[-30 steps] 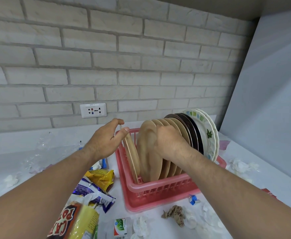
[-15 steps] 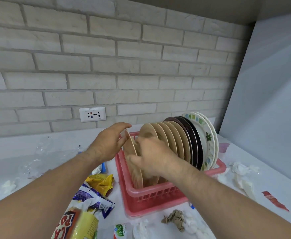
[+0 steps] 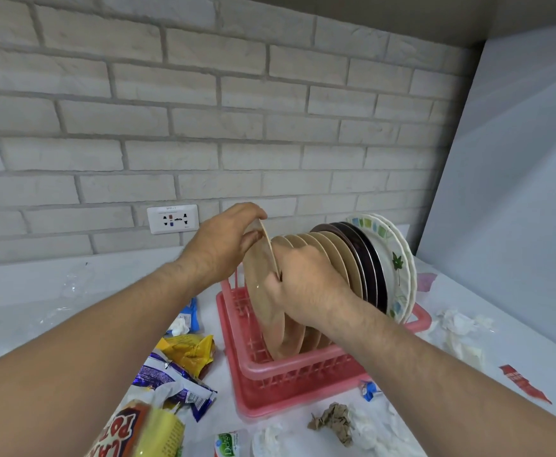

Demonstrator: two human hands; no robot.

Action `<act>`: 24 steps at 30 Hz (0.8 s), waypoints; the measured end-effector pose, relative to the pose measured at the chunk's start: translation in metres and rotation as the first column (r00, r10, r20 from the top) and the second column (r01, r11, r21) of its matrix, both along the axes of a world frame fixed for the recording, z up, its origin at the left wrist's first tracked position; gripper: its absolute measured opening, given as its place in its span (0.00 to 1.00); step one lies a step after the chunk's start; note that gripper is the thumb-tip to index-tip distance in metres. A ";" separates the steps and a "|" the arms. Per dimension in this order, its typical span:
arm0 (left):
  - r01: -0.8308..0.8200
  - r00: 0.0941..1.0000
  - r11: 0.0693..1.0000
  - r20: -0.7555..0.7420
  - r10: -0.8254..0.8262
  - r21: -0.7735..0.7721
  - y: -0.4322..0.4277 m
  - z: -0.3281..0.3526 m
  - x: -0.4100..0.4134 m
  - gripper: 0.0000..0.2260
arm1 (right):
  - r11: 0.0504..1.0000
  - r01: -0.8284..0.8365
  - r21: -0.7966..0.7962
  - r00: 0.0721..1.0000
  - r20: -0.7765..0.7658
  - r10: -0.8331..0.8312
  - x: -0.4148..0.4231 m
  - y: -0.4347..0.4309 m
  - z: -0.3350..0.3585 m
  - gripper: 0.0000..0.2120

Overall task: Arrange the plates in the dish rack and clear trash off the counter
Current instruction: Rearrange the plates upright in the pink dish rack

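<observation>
A pink dish rack (image 3: 303, 374) stands on the white counter (image 3: 22, 311). Several tan plates (image 3: 331, 255), dark brown plates (image 3: 365, 258) and white patterned plates (image 3: 395, 258) stand upright in it, leaning right. My left hand (image 3: 223, 249) pinches the top rim of the frontmost tan plate (image 3: 260, 291), which stands on edge in the rack. My right hand (image 3: 299, 285) grips the same plate's right edge, fingers curled behind it. Snack wrappers (image 3: 177, 374), crumpled tissues (image 3: 461, 328) and a brown paper ball (image 3: 334, 422) lie around the rack.
A brick wall with a socket (image 3: 173, 218) backs the counter. A grey panel (image 3: 517, 192) rises at the right. Clear plastic film (image 3: 68, 291) lies at the left, a red wrapper strip (image 3: 524, 384) at the right, a yellow-red snack bag (image 3: 138, 430) and a small carton (image 3: 228, 445) near the front.
My right hand left the stacked tan plates and came to the front plate's edge. The front plate now stands more upright and closer to the others. My left hand stayed on its rim.
</observation>
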State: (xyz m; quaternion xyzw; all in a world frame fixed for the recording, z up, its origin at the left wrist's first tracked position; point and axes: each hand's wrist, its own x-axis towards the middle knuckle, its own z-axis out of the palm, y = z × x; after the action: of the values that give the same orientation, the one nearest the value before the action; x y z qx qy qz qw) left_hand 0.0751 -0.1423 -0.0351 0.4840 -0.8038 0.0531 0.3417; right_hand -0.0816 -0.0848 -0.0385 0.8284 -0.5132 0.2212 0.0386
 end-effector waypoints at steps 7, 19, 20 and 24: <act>-0.002 1.000 0.994 0.014 0.001 0.113 0.000 -0.026 -0.004 0.14 | 0.976 0.048 0.212 0.996 0.062 -0.063 -0.002 0.006 -0.019 0.11; 0.009 0.997 0.977 0.070 -0.024 0.212 -0.004 -0.037 -0.021 0.20 | 0.921 0.128 0.368 0.987 0.048 -0.156 -0.011 0.005 -0.026 0.14; 0.002 0.996 0.976 0.081 -0.020 0.218 -0.005 -0.037 -0.022 0.21 | 0.919 0.131 0.371 0.985 0.060 -0.164 -0.012 0.004 -0.027 0.14; -0.003 0.992 0.973 0.120 -0.025 0.230 -0.007 -0.037 -0.025 0.22 | 0.918 0.129 0.375 0.977 0.109 -0.182 -0.016 0.002 -0.031 0.12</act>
State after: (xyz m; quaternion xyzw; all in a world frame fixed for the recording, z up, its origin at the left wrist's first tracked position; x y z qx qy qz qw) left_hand 0.0503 -0.1496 -0.0720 0.5116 -0.8266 -0.0127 0.2339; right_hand -0.0980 -0.0828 -0.0697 0.7596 -0.6112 0.1762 -0.1357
